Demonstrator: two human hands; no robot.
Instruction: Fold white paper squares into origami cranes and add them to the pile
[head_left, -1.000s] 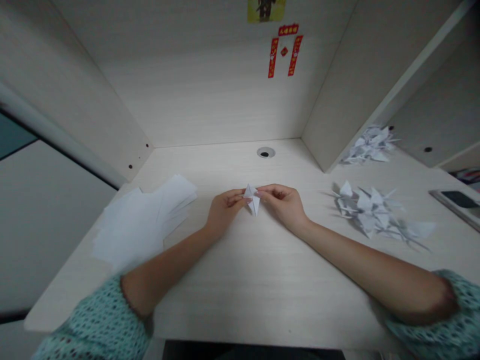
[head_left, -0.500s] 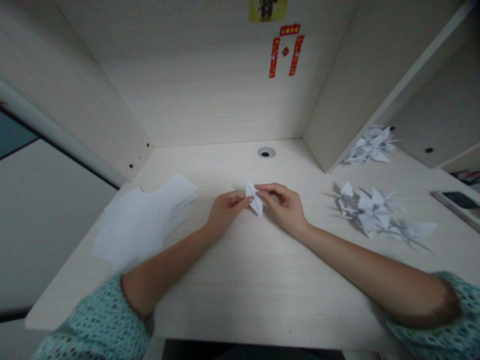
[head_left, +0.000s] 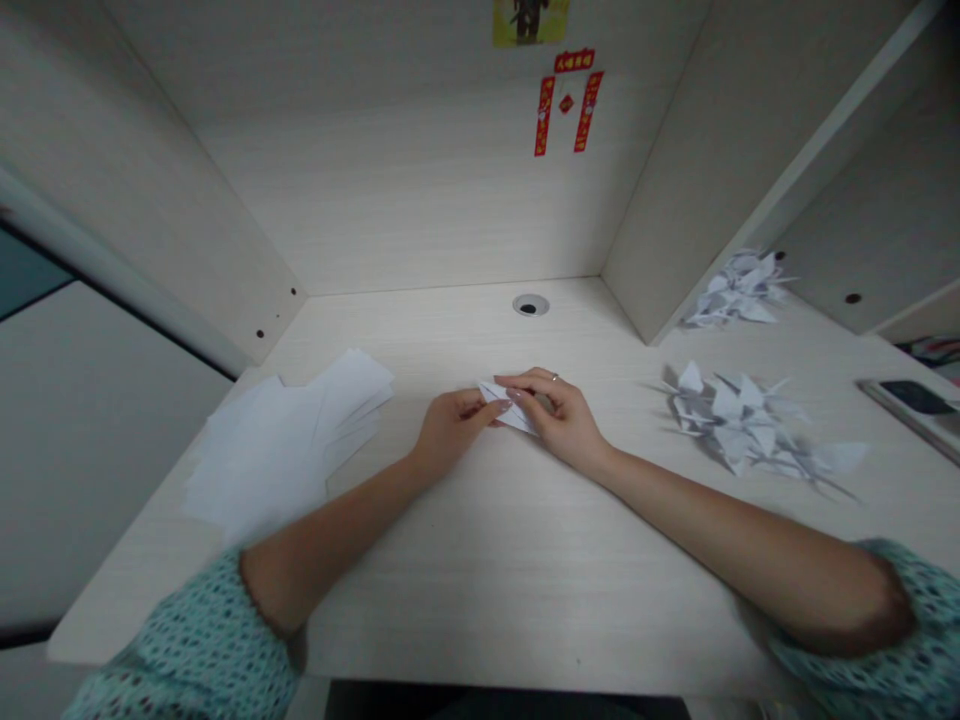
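Note:
A small piece of folded white paper (head_left: 516, 415) is held just above the middle of the desk. My left hand (head_left: 454, 428) pinches its left side between thumb and fingers. From the right, my right hand (head_left: 556, 412) grips the same paper, its thumb pressed on the upper face and its forefinger along the far edge. Part of the paper is hidden beneath the fingers. To the left lies a fanned stack of white paper sheets (head_left: 270, 450). Folded paper cranes (head_left: 739, 415) sit in a heap to the right.
Another heap of paper cranes (head_left: 739, 290) lies farther back, beside the upright divider panel (head_left: 697, 190). A phone-like device (head_left: 915, 400) rests at the right edge. A round cable hole (head_left: 531, 306) is set into the desk (head_left: 450, 600) near the back wall.
The folded paper has turned from nearly upright to a flatter slant. My right hand has shifted slightly left, and its fingers now cover more of the paper.

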